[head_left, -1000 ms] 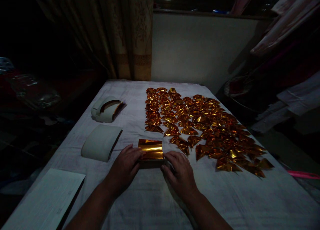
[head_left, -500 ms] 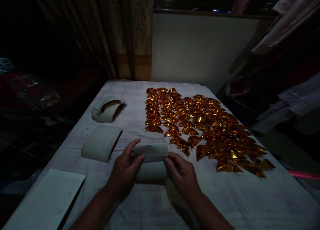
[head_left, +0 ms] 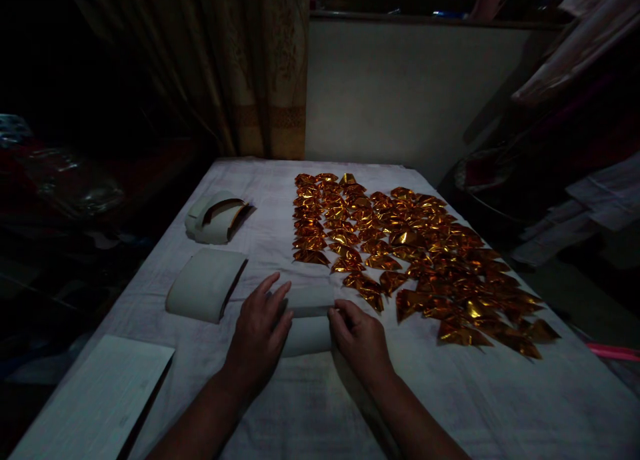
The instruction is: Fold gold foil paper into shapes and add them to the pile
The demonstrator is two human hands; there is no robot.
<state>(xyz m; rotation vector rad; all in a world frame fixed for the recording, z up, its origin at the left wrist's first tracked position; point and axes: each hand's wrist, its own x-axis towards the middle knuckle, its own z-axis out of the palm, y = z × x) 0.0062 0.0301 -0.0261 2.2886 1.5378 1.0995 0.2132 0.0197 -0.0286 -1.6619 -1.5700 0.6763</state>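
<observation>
A pale, curved sheet of paper point(head_left: 307, 337) lies on the cloth in front of me, its far part lifted into a fold. My left hand point(head_left: 257, 330) rests over the sheet's left end, fingers spread and stretched out. At the right end, the thumb and fingers of my right hand point(head_left: 361, 343) pinch the sheet's edge by the fold. Left of my hands sits a curved stack of similar pale sheets point(head_left: 206, 285). Beyond it are more bent pale sheets point(head_left: 217, 223), some curled over others. The underside of the held sheet is hidden.
Many folded shiny gold foil pieces point(head_left: 370, 233) lie in rows across the table's right side. A flat whitish board or box point(head_left: 95, 400) is at the near left. White cloth point(head_left: 320, 420) covers the table. A curtain point(head_left: 265, 67) and wall point(head_left: 400, 93) stand behind; clothes hang right.
My left hand has gone from curling around the sheet's left edge to lying over it with fingers spread. The fold sits lower and flatter. My right hand keeps its pinch.
</observation>
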